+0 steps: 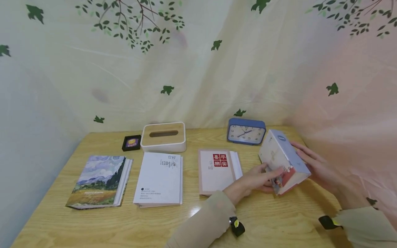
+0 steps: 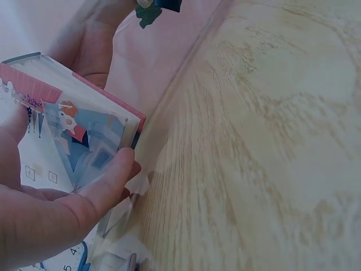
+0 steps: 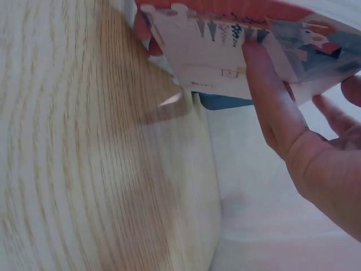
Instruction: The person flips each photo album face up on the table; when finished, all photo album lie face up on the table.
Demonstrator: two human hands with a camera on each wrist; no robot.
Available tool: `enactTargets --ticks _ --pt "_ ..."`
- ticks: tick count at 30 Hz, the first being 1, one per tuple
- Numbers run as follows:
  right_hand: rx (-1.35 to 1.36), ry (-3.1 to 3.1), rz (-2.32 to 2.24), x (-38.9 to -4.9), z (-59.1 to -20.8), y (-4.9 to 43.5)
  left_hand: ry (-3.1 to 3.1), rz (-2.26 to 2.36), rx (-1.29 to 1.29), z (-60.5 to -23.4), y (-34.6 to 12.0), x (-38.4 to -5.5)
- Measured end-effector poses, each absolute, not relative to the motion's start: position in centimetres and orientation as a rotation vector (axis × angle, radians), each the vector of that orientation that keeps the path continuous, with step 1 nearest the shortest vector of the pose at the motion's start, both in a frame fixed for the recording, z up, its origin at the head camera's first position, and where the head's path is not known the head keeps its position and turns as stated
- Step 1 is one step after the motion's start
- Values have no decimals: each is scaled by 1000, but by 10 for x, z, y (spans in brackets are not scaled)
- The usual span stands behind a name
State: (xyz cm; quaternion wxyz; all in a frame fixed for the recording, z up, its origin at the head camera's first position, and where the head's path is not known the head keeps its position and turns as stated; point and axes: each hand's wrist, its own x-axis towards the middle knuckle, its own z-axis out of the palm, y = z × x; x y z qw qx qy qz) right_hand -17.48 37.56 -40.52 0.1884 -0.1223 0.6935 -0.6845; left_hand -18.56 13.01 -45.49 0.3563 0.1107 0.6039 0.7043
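Both hands hold a thick book [image 1: 276, 158] at the right of the table, its pale cover tilted. The cover carries a red band and blue illustrations, seen in both wrist views. My left hand [image 1: 255, 177] grips the near lower part, its thumb [image 3: 262, 73] across the illustrated cover and its other fingers by the lower edge. On the far right side, my right hand [image 1: 319, 167] holds the book around its back; most of those fingers are hidden. Close by lies a pinkish book [image 1: 215, 174] with red square characters, beside my left wrist.
Behind the held book stands a blue alarm clock [image 1: 246, 133]. A white book [image 1: 158, 179] and a landscape-cover book [image 1: 97, 181] lie farther left on the wooden table [image 1: 124, 227]. A tissue box [image 1: 162, 146] and a small black frame [image 1: 131, 142] stand near the back curtain.
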Motion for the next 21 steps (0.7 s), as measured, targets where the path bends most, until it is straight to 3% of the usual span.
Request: enactTargets --ticks 21 --pt "-517 2068 -1773 -173 -413 370 1441 1909 279 -450 130 -186"
